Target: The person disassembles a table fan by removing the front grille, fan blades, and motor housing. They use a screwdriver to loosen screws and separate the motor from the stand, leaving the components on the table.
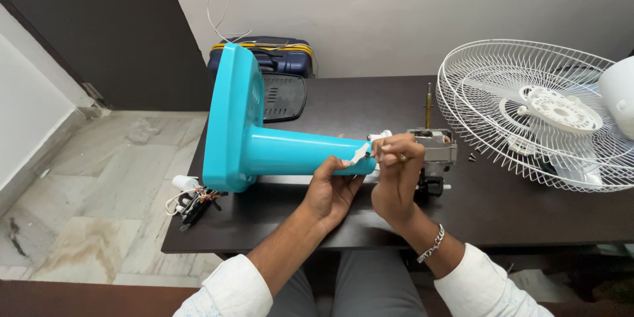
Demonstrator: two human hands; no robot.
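While the left hand point(333, 188) is gripping the turquoise fan stand point(264, 139) lying on the dark surface point(528, 214), the right hand point(396, 175) is pinching a small white piece point(360, 154) at its neck.

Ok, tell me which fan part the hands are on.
The teal fan stand, lying on its side. Left hand cups its neck; right hand pinches at its end. The white wire grille lies untouched.

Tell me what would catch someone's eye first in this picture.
The bright turquoise fan stand lies on its side across the dark table, the left hand cupping its narrow end. The right hand pinches at the joint beside the grey motor. At the right rests a large white wire fan guard.
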